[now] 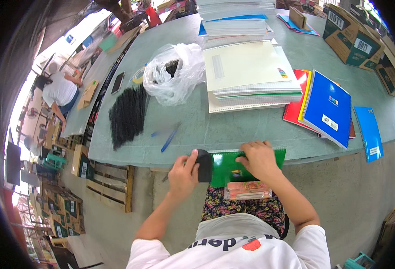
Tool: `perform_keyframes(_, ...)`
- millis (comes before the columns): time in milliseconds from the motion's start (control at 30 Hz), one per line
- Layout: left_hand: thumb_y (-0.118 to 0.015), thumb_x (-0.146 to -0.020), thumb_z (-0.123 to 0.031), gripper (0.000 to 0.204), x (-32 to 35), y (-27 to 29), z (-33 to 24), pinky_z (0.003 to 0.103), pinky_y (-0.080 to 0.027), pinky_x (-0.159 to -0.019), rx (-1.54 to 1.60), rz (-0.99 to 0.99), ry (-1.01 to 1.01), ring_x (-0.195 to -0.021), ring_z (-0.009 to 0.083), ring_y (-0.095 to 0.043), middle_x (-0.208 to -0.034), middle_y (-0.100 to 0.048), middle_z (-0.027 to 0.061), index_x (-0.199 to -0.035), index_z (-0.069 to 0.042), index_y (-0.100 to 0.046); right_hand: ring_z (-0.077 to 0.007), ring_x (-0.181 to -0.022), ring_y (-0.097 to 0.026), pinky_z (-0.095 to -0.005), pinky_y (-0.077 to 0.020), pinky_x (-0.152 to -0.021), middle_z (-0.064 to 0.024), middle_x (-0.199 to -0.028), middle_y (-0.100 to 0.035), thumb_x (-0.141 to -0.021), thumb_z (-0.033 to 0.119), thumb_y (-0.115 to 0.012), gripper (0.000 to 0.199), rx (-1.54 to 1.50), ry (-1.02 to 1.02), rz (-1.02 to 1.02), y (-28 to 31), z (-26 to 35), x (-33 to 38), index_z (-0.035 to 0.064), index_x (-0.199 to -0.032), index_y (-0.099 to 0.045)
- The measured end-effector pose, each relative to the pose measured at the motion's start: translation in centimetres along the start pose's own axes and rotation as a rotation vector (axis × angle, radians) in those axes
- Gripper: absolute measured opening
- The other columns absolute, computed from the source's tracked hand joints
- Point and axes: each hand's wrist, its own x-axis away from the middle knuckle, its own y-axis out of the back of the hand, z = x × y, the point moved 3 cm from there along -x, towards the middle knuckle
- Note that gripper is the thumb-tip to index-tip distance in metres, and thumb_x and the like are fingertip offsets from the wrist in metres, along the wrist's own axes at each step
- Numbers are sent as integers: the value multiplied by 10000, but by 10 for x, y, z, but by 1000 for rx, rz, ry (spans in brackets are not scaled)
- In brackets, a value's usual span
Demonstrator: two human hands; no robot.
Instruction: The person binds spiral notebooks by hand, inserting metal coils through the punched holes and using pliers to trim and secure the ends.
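Observation:
At the table's front edge lies a green notebook [224, 170], its row of binding holes along the far side. My right hand [260, 159] bends over that edge, thumb on the cover and fingers curled behind, gripping the notebook. My left hand [184, 174] is closed on a black piece with rounded corners [203, 166], which covers the notebook's left end. What that piece is cannot be made out. A blue-handled tool [169, 140], partly blurred, rests ahead of my left hand. Beyond it is a bundle of black binding coils [128, 115].
A tall stack of loose notebook blocks [246, 67] stands mid-table. Right of it are blue [327, 107] and red notebooks [293, 110], then cartons [354, 40]. A plastic bag [175, 74] and phone [118, 83] lie left. A pink packet [248, 190] is at my lap. A person [60, 89] works at another table.

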Motion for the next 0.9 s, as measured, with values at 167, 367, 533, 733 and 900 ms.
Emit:
perform_keyframes(167, -697, -702, -58, 376, -16, 22, -11, 360, -464, -752, 183, -160, -68, -827, 292, -591, -915, -616, 140, -1068, -85, -618, -253, -753, -560, -400, -380, -777, -60, -716, -594, -664, 206, -718, 231, -91, -25, -280, 2, -25, 24, 75, -777, -566)
perform_keyframes(367, -697, -695, -54, 390, -4, 14, -15, 333, -464, -627, 198, -180, -139, -713, 233, -560, -780, -567, 86, -1065, -162, -640, -249, -810, -538, -403, -362, -782, -65, -794, -575, -658, 185, -719, 255, 35, -96, -197, 5, -18, 26, 84, -833, -562)
perform_keyframes(533, -677, -724, -60, 313, -11, -11, -6, 344, -450, -687, 196, 89, 0, -730, 239, -558, -846, -603, 85, -1033, -80, -631, -247, -823, -527, -384, -353, -739, -63, -829, -573, -683, 199, -706, 267, 116, -57, -170, -1, -13, 30, 87, -886, -574)
perform_keyframes(733, -691, -714, -42, 279, -24, 2, -16, 327, -439, -702, 276, -168, -60, -766, 234, -537, -838, -569, 98, -988, -82, -656, -213, -683, -538, -380, -352, -712, -19, -681, -585, -716, 208, -671, 127, -52, -64, -246, -5, -19, 29, 110, -770, -611)
perform_keyframes(900, -690, -711, -18, 315, -24, 20, -21, 314, -426, -688, 245, -294, -81, -780, 204, -514, -857, -532, 71, -1017, -82, -657, -188, -674, -554, -371, -355, -741, -4, -659, -609, -714, 180, -688, 91, -50, -66, -297, -5, -16, 33, 116, -759, -641)
